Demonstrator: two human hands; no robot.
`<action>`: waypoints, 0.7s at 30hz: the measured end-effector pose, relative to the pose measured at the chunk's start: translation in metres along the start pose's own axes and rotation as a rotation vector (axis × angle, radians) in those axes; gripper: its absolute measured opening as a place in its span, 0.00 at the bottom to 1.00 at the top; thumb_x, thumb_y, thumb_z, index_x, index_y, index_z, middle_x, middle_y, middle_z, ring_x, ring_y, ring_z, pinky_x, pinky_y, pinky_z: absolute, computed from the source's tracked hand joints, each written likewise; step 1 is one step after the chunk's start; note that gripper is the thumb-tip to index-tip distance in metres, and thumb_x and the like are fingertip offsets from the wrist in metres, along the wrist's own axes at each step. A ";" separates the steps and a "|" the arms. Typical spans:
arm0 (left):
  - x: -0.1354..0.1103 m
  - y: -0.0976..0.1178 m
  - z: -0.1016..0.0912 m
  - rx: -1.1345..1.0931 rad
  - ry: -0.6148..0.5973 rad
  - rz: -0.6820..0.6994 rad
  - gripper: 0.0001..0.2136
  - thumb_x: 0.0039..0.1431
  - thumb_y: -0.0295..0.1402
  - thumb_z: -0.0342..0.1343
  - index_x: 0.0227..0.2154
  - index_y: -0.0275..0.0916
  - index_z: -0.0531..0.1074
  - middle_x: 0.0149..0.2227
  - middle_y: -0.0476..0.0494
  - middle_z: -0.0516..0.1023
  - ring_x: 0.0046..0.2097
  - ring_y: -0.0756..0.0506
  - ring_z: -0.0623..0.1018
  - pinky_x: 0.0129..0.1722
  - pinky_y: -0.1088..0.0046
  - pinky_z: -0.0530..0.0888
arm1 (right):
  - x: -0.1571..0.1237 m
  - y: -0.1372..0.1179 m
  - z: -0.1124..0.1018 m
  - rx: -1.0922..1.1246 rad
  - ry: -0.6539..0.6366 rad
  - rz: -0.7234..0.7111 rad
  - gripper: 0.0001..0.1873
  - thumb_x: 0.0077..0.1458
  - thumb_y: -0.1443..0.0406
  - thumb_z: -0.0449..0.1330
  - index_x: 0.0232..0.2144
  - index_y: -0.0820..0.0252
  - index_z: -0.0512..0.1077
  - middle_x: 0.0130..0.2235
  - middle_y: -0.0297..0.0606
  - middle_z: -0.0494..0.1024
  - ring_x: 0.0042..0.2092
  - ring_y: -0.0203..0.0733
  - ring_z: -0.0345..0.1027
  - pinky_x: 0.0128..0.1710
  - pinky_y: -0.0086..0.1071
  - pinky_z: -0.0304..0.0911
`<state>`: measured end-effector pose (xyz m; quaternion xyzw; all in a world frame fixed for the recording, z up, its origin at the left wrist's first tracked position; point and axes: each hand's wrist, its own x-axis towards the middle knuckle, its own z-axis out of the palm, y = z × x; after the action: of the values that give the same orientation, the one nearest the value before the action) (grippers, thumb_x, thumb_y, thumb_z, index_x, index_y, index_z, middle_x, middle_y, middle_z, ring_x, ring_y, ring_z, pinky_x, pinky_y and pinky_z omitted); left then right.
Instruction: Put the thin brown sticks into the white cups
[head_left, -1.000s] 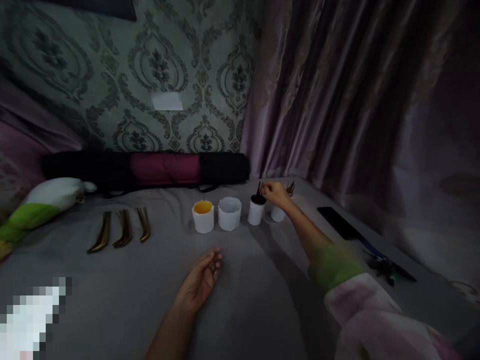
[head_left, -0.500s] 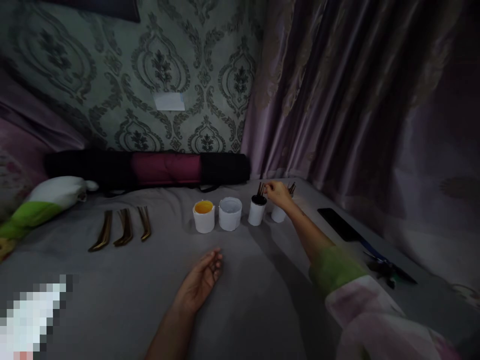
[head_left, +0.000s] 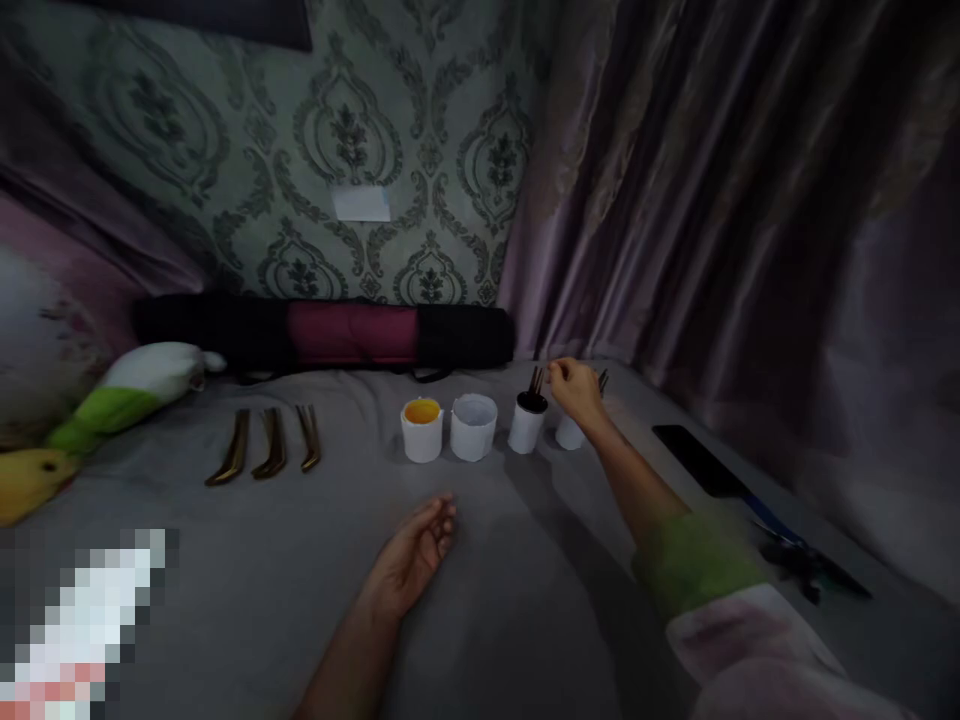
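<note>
My right hand (head_left: 576, 388) is closed in a pinch beside the top of a white cup with a dark inside (head_left: 526, 428). Several thin brown sticks (head_left: 536, 380) stand up out of that cup. What the fingertips pinch, if anything, is too small to make out. Behind the hand, partly hidden, is another white cup (head_left: 570, 434), with more stick tips (head_left: 603, 381) rising past it. My left hand (head_left: 417, 552) lies loosely curled, palm turned inward, holding nothing. In front of it stand a white tub with a yellow inside (head_left: 422, 440) and a white tub with a pale inside (head_left: 472, 436).
On the grey cloth at left lie three bundles of bent brown-gold sticks (head_left: 271, 445). Plush toys (head_left: 127, 390) sit farther left. A long black and maroon bag (head_left: 352, 335) runs along the wall. At right lies a dark flat object (head_left: 697, 460) with a blue strap.
My view has turned slightly left, so everything sits farther right in the picture and more of a yellow plush head shows. Both hands keep nearly the same place and pose.
</note>
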<state>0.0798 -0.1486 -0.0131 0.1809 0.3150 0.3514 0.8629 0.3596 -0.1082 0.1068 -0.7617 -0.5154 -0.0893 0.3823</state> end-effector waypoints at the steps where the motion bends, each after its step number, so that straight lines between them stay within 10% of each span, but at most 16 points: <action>1: 0.000 0.000 0.000 -0.002 -0.006 0.001 0.07 0.52 0.24 0.54 0.34 0.31 0.72 0.28 0.45 0.73 0.25 0.55 0.71 0.24 0.80 0.68 | -0.002 0.000 0.000 0.017 0.015 -0.005 0.16 0.53 0.62 0.47 0.32 0.63 0.73 0.29 0.42 0.77 0.33 0.41 0.69 0.34 0.31 0.58; 21: 0.004 0.002 -0.008 -0.083 -0.075 0.024 0.07 0.50 0.27 0.55 0.32 0.30 0.72 0.27 0.45 0.73 0.25 0.54 0.70 0.25 0.79 0.62 | -0.064 -0.015 0.025 0.162 -0.156 0.074 0.19 0.49 0.52 0.49 0.28 0.58 0.71 0.27 0.38 0.76 0.27 0.41 0.68 0.26 0.31 0.58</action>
<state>0.0753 -0.1437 -0.0190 0.1618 0.2653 0.3677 0.8765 0.3111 -0.1347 0.0630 -0.7515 -0.5208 0.0262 0.4041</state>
